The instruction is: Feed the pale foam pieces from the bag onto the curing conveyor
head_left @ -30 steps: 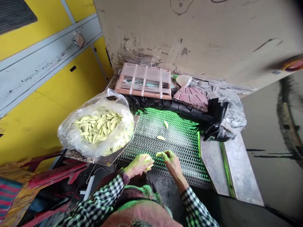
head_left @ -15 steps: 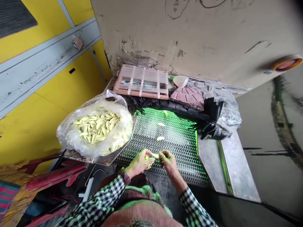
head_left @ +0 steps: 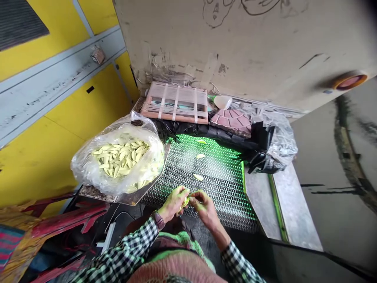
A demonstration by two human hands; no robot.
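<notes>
My left hand point(head_left: 174, 203) is closed around a few yellow-green leaf-shaped pieces point(head_left: 185, 202), partly hidden by its fingers. Against it, my right hand point(head_left: 204, 206) pinches with thumb and fingers; what lies in that pinch is too hidden to make out. Both hands are over the near end of a metal mesh belt point(head_left: 224, 196) lit green. Farther up the belt lie three separate leaf-shaped pieces: a near piece point(head_left: 198, 177), a middle piece point(head_left: 200, 156) and a far piece point(head_left: 201, 141). Left of the belt, an open clear plastic bag point(head_left: 85, 167) holds a heap of pale green leaf-shaped pieces point(head_left: 120, 157).
Black plastic sheeting point(head_left: 194, 127) hangs across the belt's far opening. Above it rest a strapped wooden frame point(head_left: 176, 103), a pinkish brick-patterned slab point(head_left: 231, 122) and a white bowl point(head_left: 223, 102). A metal side ledge point(head_left: 290, 204) borders the right; a red metal frame point(head_left: 70, 220) stands at lower left.
My hands have come together, and the pale piece that stretched between my fingertips no longer shows. The pieces on the belt have shifted or turned slightly; the far one now lies crosswise.
</notes>
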